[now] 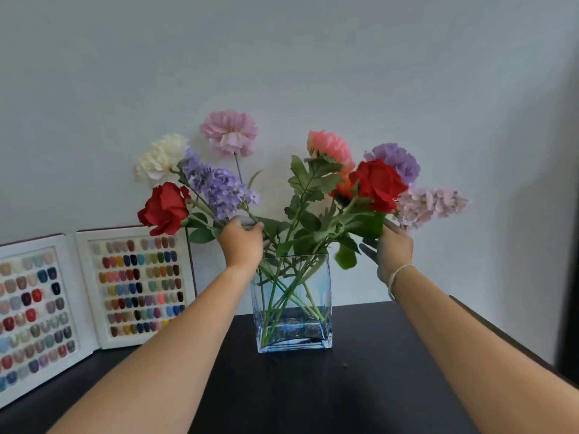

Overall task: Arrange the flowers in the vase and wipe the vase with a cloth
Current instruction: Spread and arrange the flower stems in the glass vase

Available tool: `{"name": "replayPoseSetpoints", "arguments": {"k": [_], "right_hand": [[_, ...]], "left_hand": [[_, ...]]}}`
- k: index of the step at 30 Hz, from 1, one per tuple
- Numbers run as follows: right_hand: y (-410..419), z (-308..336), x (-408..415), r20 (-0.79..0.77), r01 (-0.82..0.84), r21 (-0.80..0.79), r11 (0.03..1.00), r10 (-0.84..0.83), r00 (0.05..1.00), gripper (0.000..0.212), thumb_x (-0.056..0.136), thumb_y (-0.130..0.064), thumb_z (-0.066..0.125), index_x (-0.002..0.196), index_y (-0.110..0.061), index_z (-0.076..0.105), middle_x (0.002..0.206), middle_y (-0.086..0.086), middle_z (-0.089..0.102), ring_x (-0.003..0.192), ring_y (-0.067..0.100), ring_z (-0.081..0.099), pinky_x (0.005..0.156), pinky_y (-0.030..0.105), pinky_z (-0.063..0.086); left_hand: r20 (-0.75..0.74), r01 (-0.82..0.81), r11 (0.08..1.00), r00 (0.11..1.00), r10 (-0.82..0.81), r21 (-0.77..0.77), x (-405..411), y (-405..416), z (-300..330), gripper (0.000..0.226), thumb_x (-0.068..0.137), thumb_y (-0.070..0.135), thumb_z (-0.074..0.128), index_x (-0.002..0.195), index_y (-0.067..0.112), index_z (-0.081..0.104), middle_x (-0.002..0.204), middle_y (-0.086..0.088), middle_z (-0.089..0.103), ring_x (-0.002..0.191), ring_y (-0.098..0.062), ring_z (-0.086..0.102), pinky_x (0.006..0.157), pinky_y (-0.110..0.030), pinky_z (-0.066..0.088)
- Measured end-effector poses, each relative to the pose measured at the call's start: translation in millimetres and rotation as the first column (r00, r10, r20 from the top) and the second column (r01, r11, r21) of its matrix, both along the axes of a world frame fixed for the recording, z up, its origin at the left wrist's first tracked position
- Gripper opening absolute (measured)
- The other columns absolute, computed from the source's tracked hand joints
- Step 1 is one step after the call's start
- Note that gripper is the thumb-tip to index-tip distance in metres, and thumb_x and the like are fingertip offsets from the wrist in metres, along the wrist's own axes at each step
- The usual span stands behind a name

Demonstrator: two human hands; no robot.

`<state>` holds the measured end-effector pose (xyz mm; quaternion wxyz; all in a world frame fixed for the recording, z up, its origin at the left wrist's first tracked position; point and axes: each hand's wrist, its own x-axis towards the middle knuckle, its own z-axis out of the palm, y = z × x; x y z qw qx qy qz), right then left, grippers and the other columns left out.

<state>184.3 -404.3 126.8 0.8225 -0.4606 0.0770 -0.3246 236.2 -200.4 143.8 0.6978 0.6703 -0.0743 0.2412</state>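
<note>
A square clear glass vase (316, 308) with a blue-tinted base stands on the dark table (360, 396). Several artificial flowers stand in it with crossed green stems. On the left are a red rose (164, 208), a cream bloom (161, 158), a purple spray (216, 186) and a pink bloom (230, 133). On the right are a second red rose (377, 184), a coral bloom (329, 148), a purple bloom (396, 161) and a pale pink spray (429, 205). My left hand (241, 241) grips the left stems above the rim. My right hand (393, 249) touches the right stems with fingers extended. No cloth is in view.
Two white framed boards of coloured nail samples (138, 286) (34, 321) lean against the wall at the left, on the table. A plain pale wall stands close behind the vase. The table's right edge runs diagonally under my right forearm.
</note>
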Motion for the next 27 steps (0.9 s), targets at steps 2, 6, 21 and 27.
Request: {"name": "replayPoseSetpoints", "arguments": {"k": [2,6,21,27], "right_hand": [[-0.7,0.9,-0.2,0.000,-0.012,-0.013,1.000,0.012,1.000,0.025,0.086,-0.010,0.057,0.110,-0.012,0.063,0.077,0.005,0.064,0.063,0.017,0.058,0.053,0.022,0.053],[1.2,4.8,-2.2,0.011,-0.030,-0.056,0.998,0.031,0.999,0.028,0.086,-0.012,0.059,0.114,-0.011,0.062,0.078,0.004,0.064,0.058,0.014,0.059,0.050,0.021,0.052],[7.0,-0.2,-9.3,0.056,-0.066,-0.008,0.998,0.066,0.996,0.027,0.086,-0.013,0.059,0.113,-0.010,0.061,0.076,0.004,0.064,0.040,0.006,0.061,0.045,0.019,0.052],[6.3,-1.9,-9.0,0.074,-0.058,-0.006,0.998,0.058,0.996,0.023,0.084,-0.012,0.061,0.107,-0.010,0.063,0.082,0.006,0.066,0.045,0.008,0.064,0.046,0.018,0.051]], "left_hand": [[-0.006,-0.010,1.000,1.000,0.010,-0.007,-2.1,1.4,0.0,0.009,0.085,0.000,0.056,0.079,0.005,0.056,0.089,-0.018,0.061,0.077,-0.026,0.063,0.075,-0.035,0.055],[0.019,0.005,0.993,1.000,-0.007,0.118,-20.9,2.3,5.0,0.010,0.086,0.009,0.059,0.081,0.006,0.066,0.084,-0.017,0.064,0.079,-0.030,0.064,0.080,-0.039,0.054],[0.302,0.036,0.742,0.899,-0.316,0.670,-47.9,-66.1,14.1,0.023,0.087,0.014,0.058,0.106,0.008,0.069,0.105,-0.011,0.071,0.081,-0.010,0.055,0.058,0.002,0.035],[0.352,0.000,0.802,0.898,-0.263,0.597,-41.6,-58.7,18.1,0.015,0.085,0.008,0.058,0.086,0.005,0.073,0.079,-0.003,0.069,0.066,-0.007,0.056,0.057,-0.008,0.040]]}}
